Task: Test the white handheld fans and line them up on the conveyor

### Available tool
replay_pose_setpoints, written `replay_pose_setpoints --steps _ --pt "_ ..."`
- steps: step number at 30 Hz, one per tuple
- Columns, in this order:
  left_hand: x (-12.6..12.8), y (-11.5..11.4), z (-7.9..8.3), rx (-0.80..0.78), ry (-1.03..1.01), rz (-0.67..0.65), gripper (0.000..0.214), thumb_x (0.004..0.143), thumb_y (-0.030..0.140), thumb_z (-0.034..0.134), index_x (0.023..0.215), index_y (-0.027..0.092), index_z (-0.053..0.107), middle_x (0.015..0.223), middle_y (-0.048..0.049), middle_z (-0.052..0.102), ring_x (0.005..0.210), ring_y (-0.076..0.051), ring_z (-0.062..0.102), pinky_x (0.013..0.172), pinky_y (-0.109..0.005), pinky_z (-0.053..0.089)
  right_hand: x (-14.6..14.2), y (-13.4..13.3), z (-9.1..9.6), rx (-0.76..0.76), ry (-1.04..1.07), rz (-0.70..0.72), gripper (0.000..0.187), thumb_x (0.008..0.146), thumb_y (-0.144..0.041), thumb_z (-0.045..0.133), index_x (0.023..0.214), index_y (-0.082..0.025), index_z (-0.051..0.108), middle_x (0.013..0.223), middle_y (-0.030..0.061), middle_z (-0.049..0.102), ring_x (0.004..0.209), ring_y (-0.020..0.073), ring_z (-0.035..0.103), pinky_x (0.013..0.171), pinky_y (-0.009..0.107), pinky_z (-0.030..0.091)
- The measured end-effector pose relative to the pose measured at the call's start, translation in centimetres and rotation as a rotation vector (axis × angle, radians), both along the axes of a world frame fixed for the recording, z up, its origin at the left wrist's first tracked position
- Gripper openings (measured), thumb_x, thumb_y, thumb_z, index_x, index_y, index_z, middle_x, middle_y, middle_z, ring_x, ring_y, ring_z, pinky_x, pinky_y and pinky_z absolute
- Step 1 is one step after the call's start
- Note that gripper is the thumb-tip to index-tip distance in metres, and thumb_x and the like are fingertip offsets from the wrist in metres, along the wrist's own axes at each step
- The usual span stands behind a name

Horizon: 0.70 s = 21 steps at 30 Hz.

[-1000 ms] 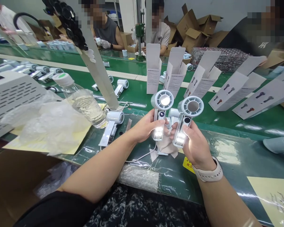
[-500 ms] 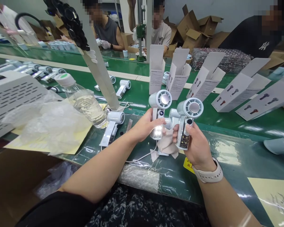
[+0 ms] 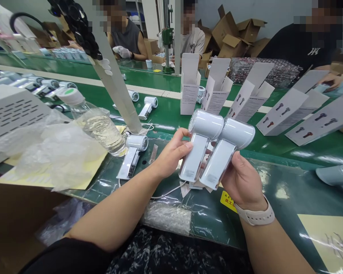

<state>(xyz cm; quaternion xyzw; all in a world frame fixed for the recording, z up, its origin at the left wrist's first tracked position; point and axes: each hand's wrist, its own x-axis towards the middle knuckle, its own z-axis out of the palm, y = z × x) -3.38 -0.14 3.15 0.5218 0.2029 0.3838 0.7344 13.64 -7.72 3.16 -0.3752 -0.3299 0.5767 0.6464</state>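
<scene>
Green workbench (image 3: 286,150) — forearms (image 3: 114,209) converging, left hand (image 3: 170,154) gripping a white handheld fan (image 3: 196,146), right hand (image 3: 242,184) another fan (image 3: 224,152).

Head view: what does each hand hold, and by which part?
The left hand grips a white handheld fan by its handle, the right hand a second fan, also by the handle.

This is a factory floor set up for assembly-line work. A long green conveyor belt (image 3: 160,95) runs across the middle of the frame, with white handheld fans (image 3: 147,107) lying along it and printed retail boxes (image 3: 190,83) standing open right of centre. Workers (image 3: 125,42) sit along the far side (one in a white glove), a green bench press (image 3: 167,37) stands at top centre, and opened cardboard cartons (image 3: 225,32) pile up at upper right.
</scene>
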Motion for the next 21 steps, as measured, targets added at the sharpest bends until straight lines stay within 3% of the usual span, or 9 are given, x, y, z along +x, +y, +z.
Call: replay_pose_setpoints --steps 4,8,12,15,18,21 --pt "0.0 -0.4 1.0 -0.021 -0.041 0.019 0.051 0.076 0.048 0.081 0.110 0.025 0.050 0.094 -0.0037 0.071 0.082 -0.020 0.071 0.074 -0.034 0.058 0.0 0.0 0.4 -0.006 0.000 -0.054 0.026 0.089 -0.048 0.064 0.101 -0.028 0.075 0.110 0.0058 0.076 0.109 0.0290 0.070 0.091 0.049 0.060" --pt "0.4 -0.8 1.1 -0.118 -0.052 -0.146 0.058 0.066 0.043 0.091 0.107 0.019 0.058 0.084 -0.0013 0.065 0.070 -0.014 0.065 0.067 -0.027 0.054 -0.5 0.1 1.1 0.026 0.083 0.044 0.029 0.090 -0.048 0.053 0.094 -0.027 0.073 0.083 0.0046 0.068 0.079 0.0245 0.067 0.074 0.045 0.061" --pt "0.8 -1.0 0.3 -0.130 -0.035 -0.207 0.065 0.067 0.070 0.080 0.100 0.018 0.061 0.080 -0.0029 0.063 0.062 -0.011 0.058 0.058 -0.025 0.048 -1.0 0.0 1.5 0.027 0.080 0.123 0.041 0.090 -0.055 0.046 0.068 -0.024 0.063 0.065 0.0025 0.054 0.060 0.0202 0.055 0.069 0.044 0.058" --pt "0.9 -0.9 0.0 -0.131 -0.041 -0.180 0.064 0.076 0.078 0.064 0.097 0.018 0.062 0.075 -0.0032 0.062 0.066 -0.015 0.061 0.064 -0.030 0.052 -0.9 -0.1 1.5 0.015 0.106 0.090 0.039 0.088 -0.054 0.047 0.066 -0.024 0.061 0.064 0.0017 0.051 0.057 0.0187 0.051 0.066 0.042 0.056" --pt "0.8 -0.8 0.4 -0.128 -0.045 -0.183 0.050 0.088 0.066 0.061 0.101 0.018 0.061 0.081 -0.0057 0.067 0.078 -0.021 0.068 0.074 -0.037 0.056 -0.5 0.0 1.6 0.045 0.057 0.073 0.037 0.086 -0.056 0.049 0.072 -0.025 0.062 0.068 0.0026 0.053 0.059 0.0192 0.052 0.064 0.042 0.054" --pt "0.5 -0.9 1.0 -0.144 -0.069 -0.168 0.040 0.088 0.044 0.072 0.117 0.021 0.057 0.098 -0.0072 0.071 0.090 -0.024 0.072 0.084 -0.041 0.057 0.1 -0.1 1.7 0.082 0.047 0.053 0.031 0.083 -0.056 0.056 0.080 -0.026 0.064 0.071 0.0029 0.056 0.061 0.0204 0.055 0.056 0.038 0.051"
